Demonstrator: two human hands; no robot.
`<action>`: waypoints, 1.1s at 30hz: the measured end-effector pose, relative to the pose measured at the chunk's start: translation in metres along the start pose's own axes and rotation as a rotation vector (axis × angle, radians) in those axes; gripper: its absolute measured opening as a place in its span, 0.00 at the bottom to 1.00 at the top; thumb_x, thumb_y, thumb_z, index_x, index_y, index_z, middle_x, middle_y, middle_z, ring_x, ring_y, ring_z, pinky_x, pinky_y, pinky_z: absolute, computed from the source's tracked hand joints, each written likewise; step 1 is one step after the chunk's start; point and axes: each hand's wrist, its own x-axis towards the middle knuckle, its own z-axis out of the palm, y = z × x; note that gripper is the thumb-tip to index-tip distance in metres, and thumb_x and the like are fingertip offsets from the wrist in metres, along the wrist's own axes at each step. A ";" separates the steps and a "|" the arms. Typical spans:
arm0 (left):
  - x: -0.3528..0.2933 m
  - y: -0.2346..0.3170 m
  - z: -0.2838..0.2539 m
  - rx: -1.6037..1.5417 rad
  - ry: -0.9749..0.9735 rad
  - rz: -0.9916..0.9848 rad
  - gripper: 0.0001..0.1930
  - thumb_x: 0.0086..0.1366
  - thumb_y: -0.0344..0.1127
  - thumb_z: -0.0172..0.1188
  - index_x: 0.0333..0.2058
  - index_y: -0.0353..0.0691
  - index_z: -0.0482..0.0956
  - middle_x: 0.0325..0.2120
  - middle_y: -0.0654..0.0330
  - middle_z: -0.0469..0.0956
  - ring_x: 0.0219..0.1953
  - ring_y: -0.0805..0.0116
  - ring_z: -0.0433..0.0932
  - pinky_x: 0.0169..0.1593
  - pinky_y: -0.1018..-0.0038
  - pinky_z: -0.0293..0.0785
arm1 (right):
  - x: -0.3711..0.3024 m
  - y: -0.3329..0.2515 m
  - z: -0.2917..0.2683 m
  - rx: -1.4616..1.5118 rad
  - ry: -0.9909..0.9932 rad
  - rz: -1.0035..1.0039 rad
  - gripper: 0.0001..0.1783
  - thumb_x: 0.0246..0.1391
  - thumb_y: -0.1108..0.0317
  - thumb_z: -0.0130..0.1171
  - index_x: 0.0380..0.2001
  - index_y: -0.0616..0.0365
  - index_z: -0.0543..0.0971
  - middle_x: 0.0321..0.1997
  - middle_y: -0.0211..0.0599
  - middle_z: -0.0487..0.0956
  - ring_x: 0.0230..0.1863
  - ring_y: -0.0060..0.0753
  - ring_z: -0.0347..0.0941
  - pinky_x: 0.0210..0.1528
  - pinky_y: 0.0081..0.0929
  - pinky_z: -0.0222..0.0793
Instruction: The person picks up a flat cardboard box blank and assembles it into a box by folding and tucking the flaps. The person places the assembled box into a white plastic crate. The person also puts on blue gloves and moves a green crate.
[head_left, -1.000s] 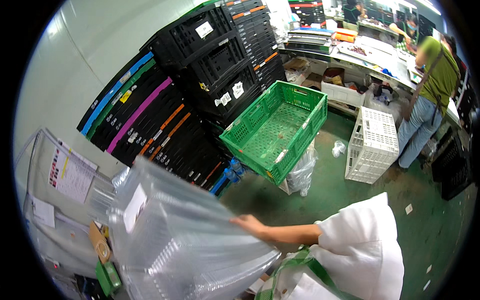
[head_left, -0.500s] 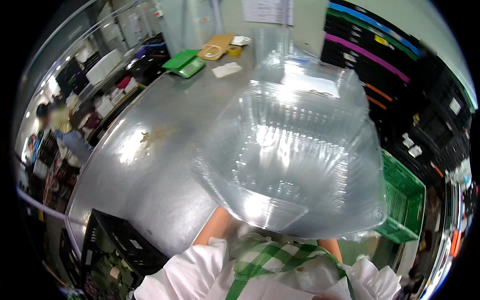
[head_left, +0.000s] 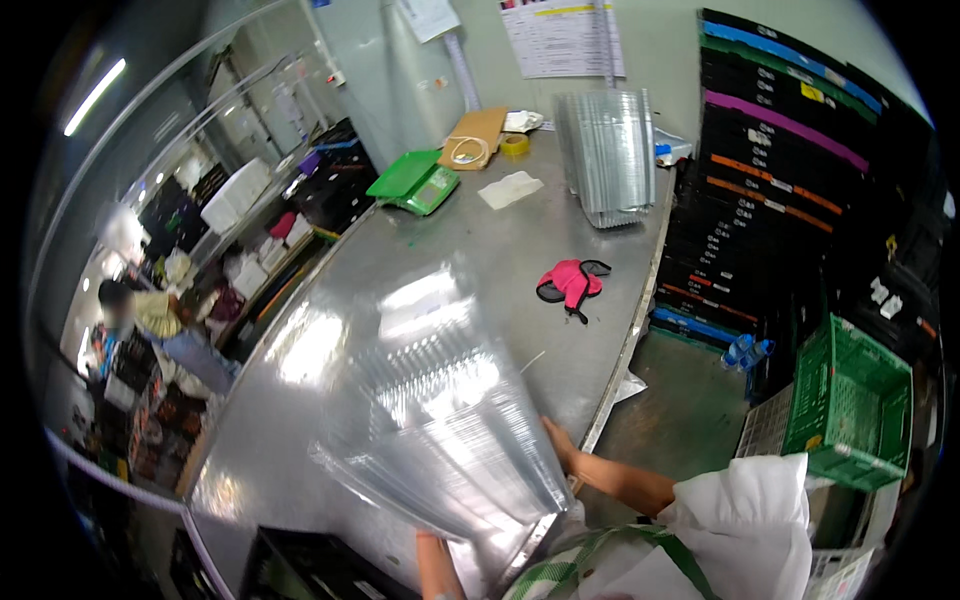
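Observation:
A nested stack of clear plastic containers (head_left: pixel 450 400) is tilted over the near part of the metal table, between my two hands. My right hand (head_left: pixel 560 445) grips its right side, with the fingers partly behind the plastic. From below, my left hand (head_left: pixel 432 545) supports the near left end, and its fingers are mostly covered by the stack. Farther back on the table stands a second stack of clear containers (head_left: pixel 608 155). A crumpled pink and black cloth item (head_left: pixel 574 284) lies between the two stacks.
A green scale (head_left: pixel 418 185), white paper (head_left: pixel 510 190), yellow tape roll (head_left: pixel 514 145) and cardboard (head_left: pixel 475 137) sit at the back. Tall black crates (head_left: pixel 765 190) and a green crate (head_left: pixel 850 400) stand at right. Near left is a black crate (head_left: pixel 310 570); a person (head_left: pixel 165 320) is far left.
I have turned the container stack from facing me onto its side and moved it left and down over the table. The pink cloth item and the rear stack now show fully.

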 end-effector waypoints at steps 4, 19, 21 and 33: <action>0.004 -0.008 -0.018 0.037 0.057 -0.006 0.15 0.62 0.44 0.42 0.33 0.38 0.68 0.25 0.61 0.69 0.34 0.68 0.68 0.40 0.72 0.64 | -0.026 -0.010 0.036 -0.314 0.026 0.055 0.29 0.52 0.48 0.42 0.46 0.65 0.68 0.42 0.40 0.71 0.42 0.29 0.65 0.46 0.23 0.59; -0.182 0.134 0.185 -0.125 -0.351 0.426 0.14 0.62 0.43 0.43 0.33 0.38 0.68 0.25 0.61 0.68 0.33 0.68 0.68 0.39 0.73 0.64 | -0.279 -0.058 -0.222 -0.361 0.472 -0.366 0.26 0.45 0.56 0.52 0.46 0.57 0.64 0.36 0.41 0.75 0.39 0.35 0.70 0.42 0.28 0.64; -0.243 0.151 0.216 -0.180 -0.473 0.457 0.14 0.62 0.43 0.43 0.33 0.38 0.68 0.25 0.61 0.68 0.33 0.68 0.68 0.39 0.73 0.64 | -0.346 -0.047 -0.262 -0.267 0.567 -0.302 0.25 0.43 0.58 0.52 0.45 0.59 0.65 0.36 0.40 0.75 0.38 0.33 0.70 0.41 0.29 0.66; -0.604 0.231 0.295 -0.252 -1.615 0.744 0.05 0.58 0.29 0.49 0.29 0.32 0.69 0.29 0.51 0.70 0.33 0.59 0.68 0.39 0.71 0.64 | -0.680 0.110 -0.395 0.595 1.564 -0.455 0.15 0.49 0.63 0.51 0.38 0.60 0.70 0.31 0.34 0.76 0.33 0.22 0.72 0.34 0.19 0.68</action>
